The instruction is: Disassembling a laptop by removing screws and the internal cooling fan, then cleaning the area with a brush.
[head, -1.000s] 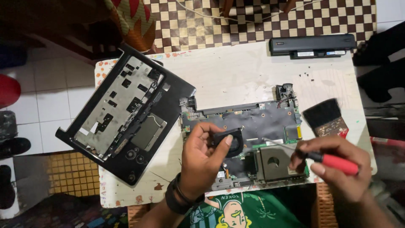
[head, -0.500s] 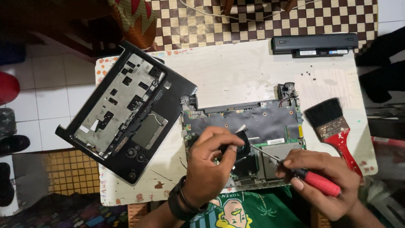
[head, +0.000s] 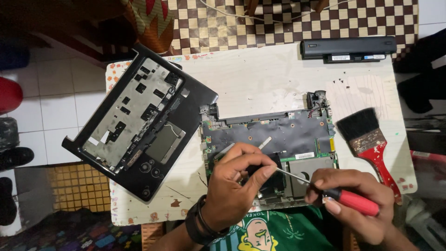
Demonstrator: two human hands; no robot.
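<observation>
An opened laptop base (head: 274, 135) with its dark board showing lies on the white table (head: 260, 79). My left hand (head: 232, 183) rests on the board's lower middle, fingers pinched around a small dark part beside the screwdriver tip. My right hand (head: 357, 204) grips a red-handled screwdriver (head: 344, 200), its thin shaft angled up-left toward my left fingers. A black band circles my left wrist.
A black laptop palmrest cover (head: 139, 121) lies upside down, overhanging the table's left edge. A long black battery (head: 348, 49) sits at the far right. A red-handled paintbrush (head: 371, 144) lies near the right edge. Checkered mat beyond, tiled floor left.
My left hand has shifted slightly right along the board and closed around the dark part. My right hand and the screwdriver moved left, uncovering the paintbrush.
</observation>
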